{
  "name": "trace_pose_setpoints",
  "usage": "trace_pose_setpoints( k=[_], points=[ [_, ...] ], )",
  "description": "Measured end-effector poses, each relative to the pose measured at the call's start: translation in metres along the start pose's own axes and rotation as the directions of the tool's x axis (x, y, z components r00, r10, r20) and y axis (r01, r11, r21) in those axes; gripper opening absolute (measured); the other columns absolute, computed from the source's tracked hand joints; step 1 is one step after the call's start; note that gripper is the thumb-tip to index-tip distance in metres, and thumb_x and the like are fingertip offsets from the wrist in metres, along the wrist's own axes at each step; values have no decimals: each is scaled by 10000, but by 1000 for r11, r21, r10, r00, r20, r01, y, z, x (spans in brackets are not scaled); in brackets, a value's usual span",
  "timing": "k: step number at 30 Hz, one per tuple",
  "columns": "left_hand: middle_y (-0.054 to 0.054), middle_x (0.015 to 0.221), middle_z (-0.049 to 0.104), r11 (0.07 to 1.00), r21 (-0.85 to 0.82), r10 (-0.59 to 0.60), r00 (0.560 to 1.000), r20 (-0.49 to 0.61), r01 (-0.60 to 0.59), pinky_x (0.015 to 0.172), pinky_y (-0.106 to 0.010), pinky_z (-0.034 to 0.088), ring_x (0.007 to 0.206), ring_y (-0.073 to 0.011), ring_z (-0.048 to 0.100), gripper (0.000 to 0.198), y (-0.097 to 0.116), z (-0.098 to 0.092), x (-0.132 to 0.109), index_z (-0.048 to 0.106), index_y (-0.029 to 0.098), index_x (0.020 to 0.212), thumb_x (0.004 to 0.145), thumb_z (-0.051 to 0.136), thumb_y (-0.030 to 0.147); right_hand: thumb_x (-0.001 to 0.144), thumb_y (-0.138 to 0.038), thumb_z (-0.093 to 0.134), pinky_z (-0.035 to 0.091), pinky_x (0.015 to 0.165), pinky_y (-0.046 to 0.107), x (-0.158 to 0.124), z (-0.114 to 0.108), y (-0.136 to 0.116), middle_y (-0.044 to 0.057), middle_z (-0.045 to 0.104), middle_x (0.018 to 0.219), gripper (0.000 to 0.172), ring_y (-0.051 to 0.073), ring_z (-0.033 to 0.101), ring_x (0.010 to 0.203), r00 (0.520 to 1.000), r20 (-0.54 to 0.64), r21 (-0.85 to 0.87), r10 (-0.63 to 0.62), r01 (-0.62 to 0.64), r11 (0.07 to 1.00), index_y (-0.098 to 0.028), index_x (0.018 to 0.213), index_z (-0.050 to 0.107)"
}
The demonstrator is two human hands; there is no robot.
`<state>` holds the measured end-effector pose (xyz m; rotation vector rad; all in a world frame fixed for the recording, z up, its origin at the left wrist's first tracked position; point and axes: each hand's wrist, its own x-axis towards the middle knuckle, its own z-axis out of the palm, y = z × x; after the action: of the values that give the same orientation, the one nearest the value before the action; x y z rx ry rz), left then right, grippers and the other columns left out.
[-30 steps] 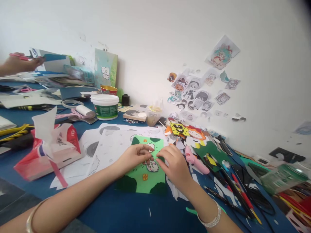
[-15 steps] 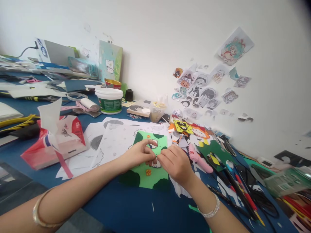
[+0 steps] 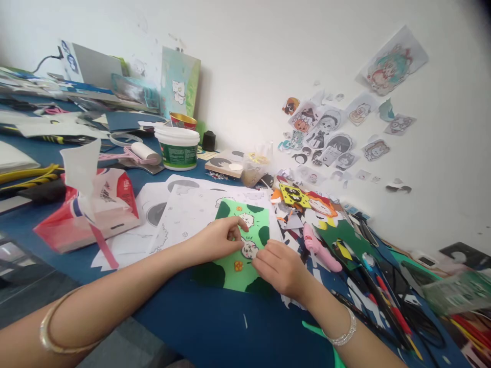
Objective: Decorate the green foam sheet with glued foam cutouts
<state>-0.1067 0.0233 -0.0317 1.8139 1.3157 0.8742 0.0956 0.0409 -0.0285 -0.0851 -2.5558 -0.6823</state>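
A light green sheet (image 3: 245, 278) with dark green patches lies on the blue table in front of me. On it are a white cartoon-animal cutout (image 3: 247, 220), a second round white cartoon-animal cutout (image 3: 250, 250) and small orange flowers (image 3: 238, 266). My left hand (image 3: 222, 236) is over the sheet's left side, index finger and thumb apart, the thumb tip at the lower cutout's left edge. My right hand (image 3: 282, 268) is at that cutout's right side, fingers pressed together; what they hold, if anything, is hidden.
White printed sheets (image 3: 195, 204) lie behind the green sheet. At left are a red-and-white tissue pack (image 3: 115, 197) and a white-and-green tub (image 3: 178, 151). A pink glue gun (image 3: 322, 250), paper scraps and several pens (image 3: 387, 301) crowd the right.
My hands have moved apart, uncovering the lower cutout between them. The left index finger has drawn off the upper cutout. My view has shifted slightly.
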Motion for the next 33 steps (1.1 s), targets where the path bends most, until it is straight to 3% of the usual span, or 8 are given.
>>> trace_pose_setpoints(
  k=[6,25,33],
  points=[
    [24,726,616,982,156,95,992,83,-107,583,-245,388,676,-161,562,330,-1,3,-7,559,217,941,614,522,189,866,-71,452,428,555,298,3,2,-5,39,583,617,245,154,461,590,999,16,-10,-35,35,999,-145,716,630],
    [11,708,589,939,312,112,988,110,-141,614,-257,381,691,-169,536,385,4,8,-6,557,181,962,580,530,153,859,-64,478,426,559,298,0,7,-5,48,585,634,211,155,453,602,996,35,68,-83,81,994,-101,733,644],
    [12,713,584,938,316,107,987,122,-141,617,-260,385,684,-162,531,380,3,7,-6,551,174,971,591,538,167,871,-71,473,454,585,299,-2,8,-4,70,623,694,205,166,491,643,996,75,122,-45,35,992,-95,766,648]
  ],
)
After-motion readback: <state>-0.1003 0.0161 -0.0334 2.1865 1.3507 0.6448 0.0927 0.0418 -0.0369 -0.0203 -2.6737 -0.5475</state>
